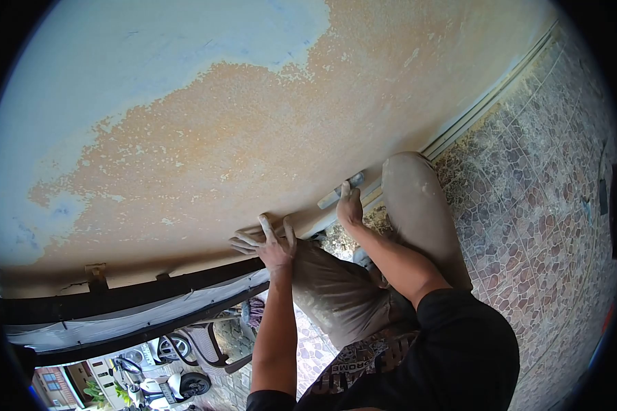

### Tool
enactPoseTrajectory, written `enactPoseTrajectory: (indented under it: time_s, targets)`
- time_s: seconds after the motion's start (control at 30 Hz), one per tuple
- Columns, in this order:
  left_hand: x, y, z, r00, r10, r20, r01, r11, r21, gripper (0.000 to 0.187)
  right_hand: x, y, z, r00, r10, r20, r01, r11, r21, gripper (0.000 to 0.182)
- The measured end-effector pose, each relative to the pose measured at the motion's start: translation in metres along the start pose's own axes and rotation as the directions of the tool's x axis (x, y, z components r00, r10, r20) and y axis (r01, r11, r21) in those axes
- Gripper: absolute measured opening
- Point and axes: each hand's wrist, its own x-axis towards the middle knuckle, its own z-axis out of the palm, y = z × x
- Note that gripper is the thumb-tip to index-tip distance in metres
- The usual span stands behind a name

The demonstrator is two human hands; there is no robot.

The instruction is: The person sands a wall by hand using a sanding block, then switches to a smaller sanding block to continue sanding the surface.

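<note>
My right hand (350,207) is closed around a flat scraper (328,200), which lies against the lower wall near the floor. Part of the scraper is hidden by my fingers. My left hand (274,251) rests on the wall with its fingers spread, dusty and holding nothing. The wall (253,137) is bare and tan over a wide patch with a ragged edge. Pale blue-white paint (144,61) still covers the upper left.
My dusty trousered knee (418,198) is close to the wall beside my right hand. Flakes and dust lie on the stone-patterned floor (528,226) along the skirting (490,92). At lower left are a dark-framed rail (130,294), a chair (209,349) and parked motorcycles (175,387).
</note>
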Motion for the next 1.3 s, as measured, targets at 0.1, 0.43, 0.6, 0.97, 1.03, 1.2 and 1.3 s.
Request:
enactPoseTrajectory:
  time_s: [0.1, 0.43, 0.6, 0.97, 1.03, 1.2, 1.3]
  targets:
    - [0.001, 0.002, 0.002, 1.0, 0.007, 0.011, -0.007, 1.0, 0.008, 0.077, -0.059, -0.076, -0.033, 0.86, -0.491, 0.136, 0.472, 0.869, 0.151, 0.04]
    - [0.005, 0.002, -0.002, 1.0, -0.011, -0.001, 0.011, 1.0, -0.006, 0.076, 0.002, -0.018, -0.014, 0.999, 0.032, 0.015, -0.031, 0.998, -0.057, 0.043]
    - [0.002, 0.01, -0.001, 1.0, -0.014, 0.012, 0.014, 1.0, -0.017, 0.075, -0.043, -0.069, -0.033, 0.813, -0.575, 0.095, 0.581, 0.812, -0.058, 0.045]
    - [-0.003, 0.008, -0.004, 0.997, 0.036, -0.062, -0.032, 0.998, 0.058, 0.081, -0.065, -0.084, -0.036, 0.788, -0.575, 0.219, 0.574, 0.815, 0.073, 0.051]
    - [-0.004, 0.011, -0.003, 0.998, 0.024, -0.059, -0.022, 0.999, 0.045, 0.08, -0.053, -0.074, -0.036, 0.815, -0.548, 0.188, 0.556, 0.831, 0.011, 0.049]
    - [-0.002, 0.01, 0.001, 0.998, 0.014, -0.056, -0.013, 1.0, 0.021, 0.078, 0.002, -0.013, -0.022, 0.996, 0.084, 0.022, -0.078, 0.976, -0.203, 0.053]
    - [0.0, -0.001, 0.006, 0.999, 0.03, -0.036, -0.029, 0.999, 0.018, 0.077, -0.034, -0.044, -0.019, 0.976, -0.19, 0.103, 0.183, 0.98, 0.079, 0.053]
